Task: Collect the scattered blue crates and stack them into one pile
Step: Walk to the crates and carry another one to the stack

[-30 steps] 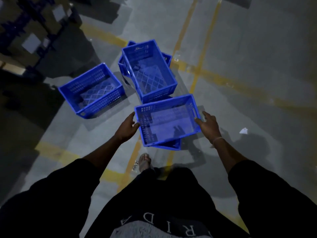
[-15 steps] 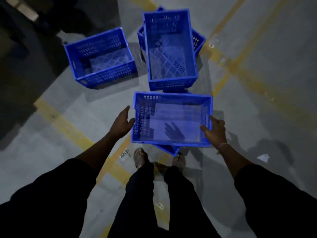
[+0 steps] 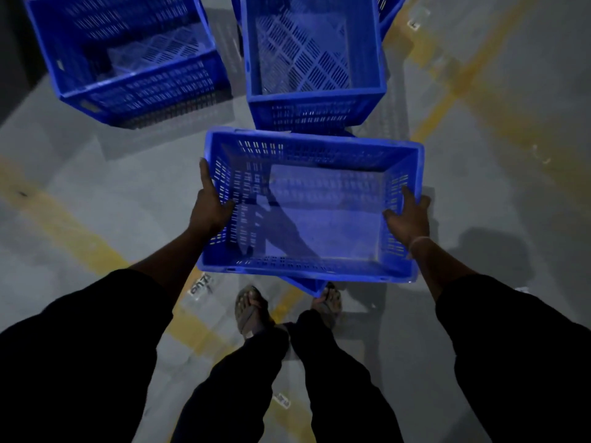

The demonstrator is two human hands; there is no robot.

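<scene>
Two hands, left hand (image 3: 209, 206) and right hand (image 3: 407, 219), grip opposite short walls of held crate (image 3: 319, 219), centre frame, for level carrying; probably bound for stacked crates (image 3: 315, 55), upper centre.

Reaching forward and down with both forearms, bare below dark sleeves. Gripping with the left hand (image 3: 211, 206), thumb stretched straight ahead along the top, fingers curling inward past it. Gripping with the right hand (image 3: 407, 217), fingers hooked inward, thumb out of view behind them, a thin band circling the wrist. Standing with both feet below the knuckles.
</scene>
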